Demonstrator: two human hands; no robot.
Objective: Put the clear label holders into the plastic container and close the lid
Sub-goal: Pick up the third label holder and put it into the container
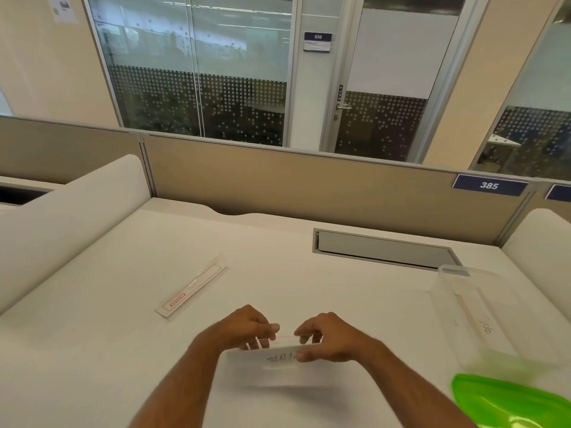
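Observation:
Both hands grip one clear label holder (279, 356) with handwriting on it, just above the white desk near its front edge. My left hand (247, 330) pinches its left end and my right hand (327, 335) pinches its right end. A second clear label holder (191, 288) with a red-printed strip lies flat on the desk to the left, apart from my hands. The clear plastic container (482, 313) stands open at the right, and something long and clear lies inside it. The green lid (509, 400) lies off the container at the bottom right corner.
A grey cable hatch (383, 250) is set into the desk at the back right. Beige partition panels (309, 186) close off the back, and white rounded dividers (68, 217) flank the desk on both sides.

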